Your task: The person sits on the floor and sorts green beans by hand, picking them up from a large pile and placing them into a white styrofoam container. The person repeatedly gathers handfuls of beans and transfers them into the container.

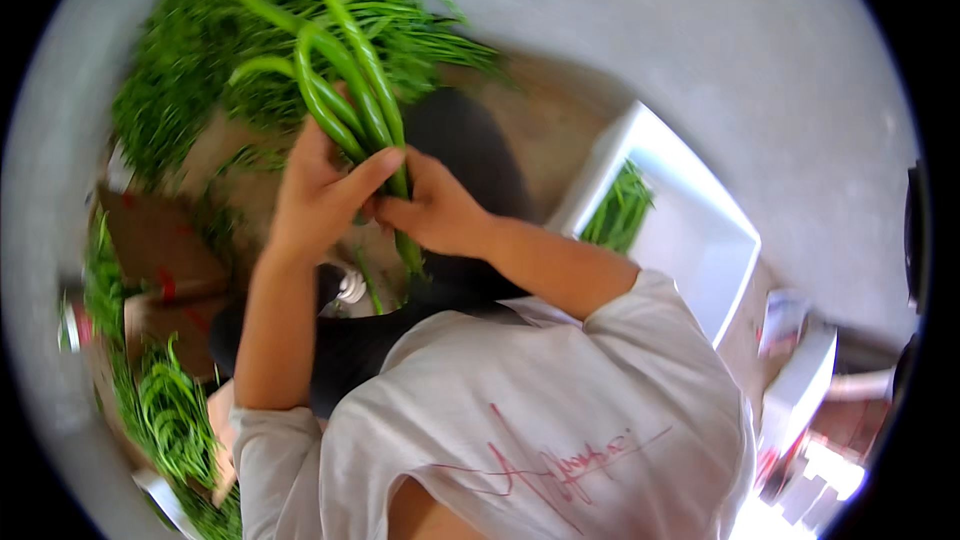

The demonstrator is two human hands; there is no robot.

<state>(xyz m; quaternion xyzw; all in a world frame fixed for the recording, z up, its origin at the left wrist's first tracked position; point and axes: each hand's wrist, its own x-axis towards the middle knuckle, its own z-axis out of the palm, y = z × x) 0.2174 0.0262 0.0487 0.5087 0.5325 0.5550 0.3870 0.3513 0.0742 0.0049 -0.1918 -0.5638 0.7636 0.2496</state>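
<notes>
Several long, glossy green peppers (358, 94) form a loose bunch between my hands, their curved tips fanning out away from me. My left hand (319, 180) is behind and beside the bunch, its thumb laid across the front. Lower down, my right hand (439, 202) grips the gathered peppers, and their other ends (409, 253) hang below it. The fingers behind the bunch are partly hidden. Beyond my hands lies a big heap of long green vegetables (202, 37), blurred in places.
A white foam box (697, 240) at my right holds green vegetables (621, 210) at its near-left side. Brown cardboard (161, 240) stands at my left, with more long green vegetables (176, 412) beside it. Another white box (799, 382) is farther right on the floor.
</notes>
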